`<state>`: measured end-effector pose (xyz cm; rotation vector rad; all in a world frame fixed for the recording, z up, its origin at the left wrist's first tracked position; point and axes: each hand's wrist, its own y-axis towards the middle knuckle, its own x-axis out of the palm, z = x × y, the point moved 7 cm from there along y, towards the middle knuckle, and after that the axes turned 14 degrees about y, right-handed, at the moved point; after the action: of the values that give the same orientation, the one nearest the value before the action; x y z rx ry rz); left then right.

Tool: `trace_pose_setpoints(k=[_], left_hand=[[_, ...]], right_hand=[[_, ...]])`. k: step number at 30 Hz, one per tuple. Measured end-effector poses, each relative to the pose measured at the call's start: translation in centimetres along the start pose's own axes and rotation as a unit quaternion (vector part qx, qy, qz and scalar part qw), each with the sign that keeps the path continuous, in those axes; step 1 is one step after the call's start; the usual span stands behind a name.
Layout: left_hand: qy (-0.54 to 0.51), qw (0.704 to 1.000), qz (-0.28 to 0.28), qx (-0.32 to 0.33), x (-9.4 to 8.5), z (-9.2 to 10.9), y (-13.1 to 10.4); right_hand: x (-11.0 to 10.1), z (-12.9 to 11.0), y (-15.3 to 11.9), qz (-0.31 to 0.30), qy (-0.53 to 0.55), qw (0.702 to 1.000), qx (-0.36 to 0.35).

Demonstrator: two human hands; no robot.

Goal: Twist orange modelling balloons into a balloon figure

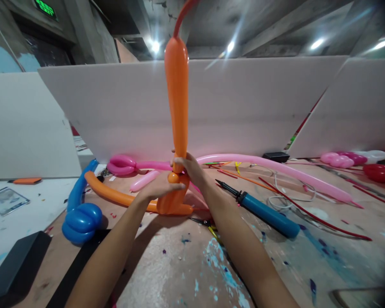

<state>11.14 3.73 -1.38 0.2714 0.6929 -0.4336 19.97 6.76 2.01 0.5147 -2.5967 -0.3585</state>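
A long orange balloon stands upright in the middle, its thin uninflated tip bending right at the top. My right hand is wrapped round its narrow part, just above a small orange bubble. Lower down, my left hand holds the folded orange section close to the table, with its thumb across the front. From that fold a curved orange length runs out to the left. Some fingers of both hands are hidden behind the balloon.
A blue hand pump and a long pink balloon lie to the right. Scissors are near my right wrist. A twisted blue balloon and black box are left; white panels stand behind.
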Motion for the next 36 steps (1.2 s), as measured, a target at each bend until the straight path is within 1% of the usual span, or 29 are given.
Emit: trace_pose_setpoints(k=[2,4,6,8,10,12,14,17,20,23,28,33,34,36], left_hand=[[0.048,0.998,0.028,0.013,0.0,0.4,0.2],[0.056,0.998,0.035,0.021,0.2,0.7,0.3],[0.074,0.996,0.039,0.017,0.2,0.7,0.4],[0.084,0.995,0.046,0.016,0.2,0.9,0.4],[0.072,0.994,0.078,0.02,-0.2,1.2,0.4],[0.056,0.989,0.136,0.014,-0.8,1.4,0.2],[0.033,0.984,0.174,0.015,-1.2,1.5,0.1],[0.0,0.982,0.18,0.051,-1.1,1.9,0.0],[0.038,0.976,0.197,0.087,-1.2,2.2,-0.1],[0.087,0.968,0.21,0.11,-1.2,2.4,-0.3],[0.113,0.959,0.206,0.161,-1.1,3.4,-0.8],[0.121,0.96,0.189,0.167,-0.9,3.6,-1.1],[0.13,0.959,0.188,0.168,-1.0,3.6,-1.1],[0.155,0.955,0.187,0.171,-1.0,3.7,-1.2]], right_hand=[[0.0,-0.2,0.0,0.026,-0.039,0.999,-0.028],[0.0,-0.7,-0.2,0.04,-0.06,0.996,-0.053],[-0.2,-1.2,-0.4,0.041,-0.059,0.995,-0.062],[-0.7,-1.5,-0.4,0.056,-0.045,0.996,-0.061],[-1.6,-1.8,-0.2,0.085,-0.008,0.994,-0.073],[-2.4,-1.7,0.2,0.103,0.045,0.99,-0.088],[-2.6,-1.2,0.7,0.086,0.101,0.988,-0.074],[-2.2,-0.5,1.0,0.053,0.161,0.985,-0.028],[-2.1,-0.9,0.8,0.051,0.185,0.981,-0.035],[-2.0,-1.3,0.6,0.051,0.183,0.981,-0.044],[-1.5,-1.3,0.5,0.023,0.195,0.98,-0.009],[-0.8,-1.7,0.2,-0.048,0.17,0.984,0.004],[-0.8,-1.8,0.2,-0.053,0.157,0.986,0.004],[-1.3,-1.9,0.3,-0.035,0.11,0.993,-0.008]])
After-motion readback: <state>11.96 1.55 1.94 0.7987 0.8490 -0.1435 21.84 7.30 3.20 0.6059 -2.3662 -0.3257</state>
